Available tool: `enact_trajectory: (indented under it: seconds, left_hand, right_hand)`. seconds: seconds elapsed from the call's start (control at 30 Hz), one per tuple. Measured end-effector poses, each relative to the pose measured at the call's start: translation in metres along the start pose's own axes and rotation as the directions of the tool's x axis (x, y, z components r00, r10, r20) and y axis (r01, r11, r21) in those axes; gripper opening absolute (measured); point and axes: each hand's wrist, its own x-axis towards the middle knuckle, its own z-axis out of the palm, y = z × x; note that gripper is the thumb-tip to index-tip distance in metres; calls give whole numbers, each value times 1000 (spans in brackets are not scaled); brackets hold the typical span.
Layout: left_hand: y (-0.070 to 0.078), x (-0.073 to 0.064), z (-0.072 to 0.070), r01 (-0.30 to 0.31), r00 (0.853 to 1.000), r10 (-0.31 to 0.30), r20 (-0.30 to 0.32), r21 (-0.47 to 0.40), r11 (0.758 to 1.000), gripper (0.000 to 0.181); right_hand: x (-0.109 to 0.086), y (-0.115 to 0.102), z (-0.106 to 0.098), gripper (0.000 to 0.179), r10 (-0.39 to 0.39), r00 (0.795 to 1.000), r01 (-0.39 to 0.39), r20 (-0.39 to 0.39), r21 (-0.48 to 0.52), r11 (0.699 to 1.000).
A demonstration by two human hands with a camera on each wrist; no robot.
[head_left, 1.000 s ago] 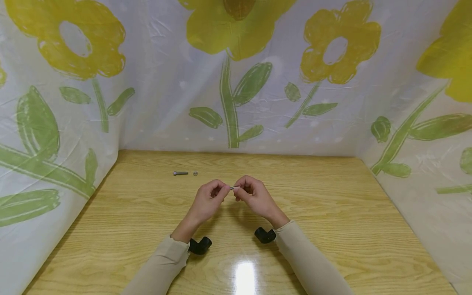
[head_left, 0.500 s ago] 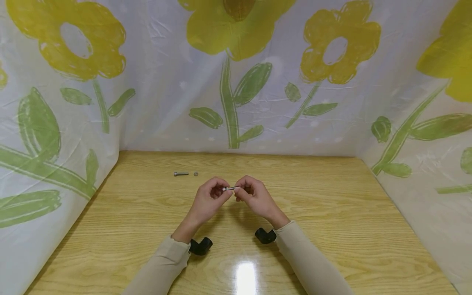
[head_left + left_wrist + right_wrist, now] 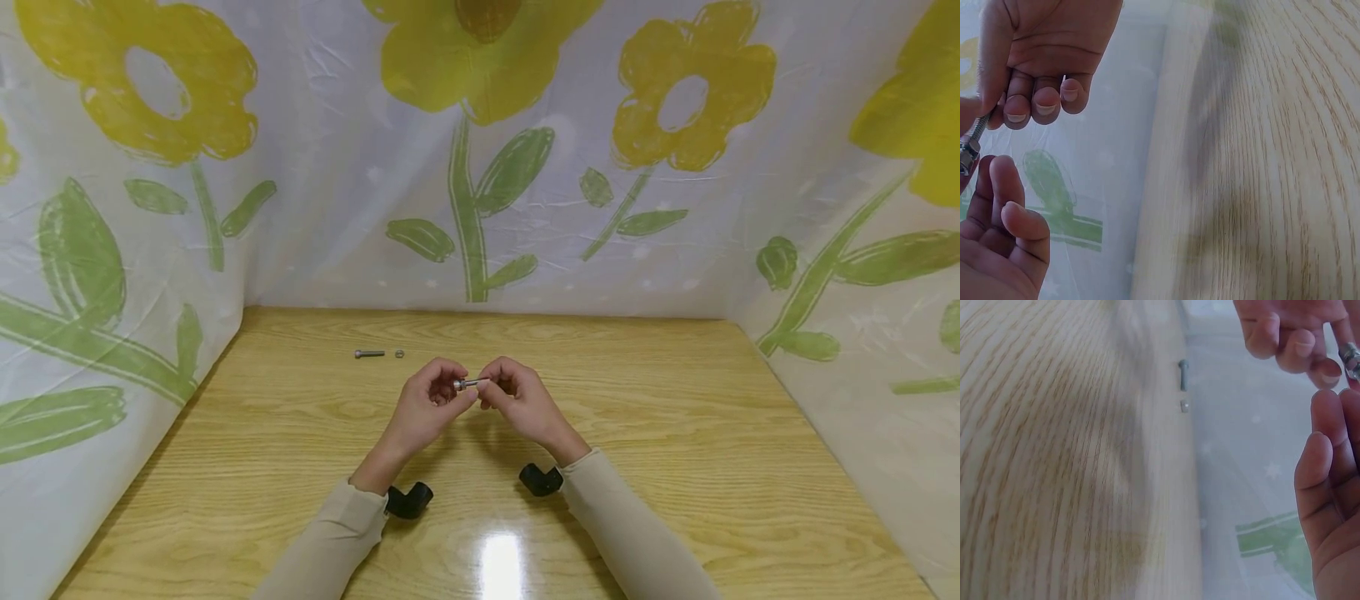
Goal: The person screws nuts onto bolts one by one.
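Observation:
Both hands meet over the middle of the table around a small silver bolt (image 3: 469,383). My right hand (image 3: 522,403) pinches its threaded end between thumb and index finger. At the other end, my left hand (image 3: 426,410) curls its fingers around the head, its thumb just under the shank. A nut (image 3: 970,145) sits on the threads close to the bolt head in the left wrist view. From the right wrist view, the metal end shows at the frame's edge, beside the left fingers (image 3: 1302,347).
Toward the back left of the wooden table (image 3: 660,433) lie a second bolt (image 3: 369,354) and a loose nut (image 3: 400,354). A flowered cloth (image 3: 330,208) rises behind and at both sides. Black wrist mounts (image 3: 409,501) stick out from the sleeves.
The left thumb has slid right along the bolt, uncovering its head and nut that the fingers hid earlier. The right hand has stayed in place.

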Motion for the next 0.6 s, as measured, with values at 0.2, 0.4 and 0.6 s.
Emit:
enact_trajectory:
  seconds: [0.2,0.4,0.6]
  left_hand:
    - [-2,1,-2,-2,1000,2,1,43,999,12]
    - [-3,1,-2,26,1000,-27,2,92,995,22]
    - [0,0,0,71,997,-71,1,35,997,21]
  right_hand:
    - [1,0,0,11,-8,1000,8,4,0,1000]
    - [1,-1,0,10,-18,1000,18,0,-15,1000]
    - [0,-1,-1,11,-4,1000,4,-2,-2,1000]
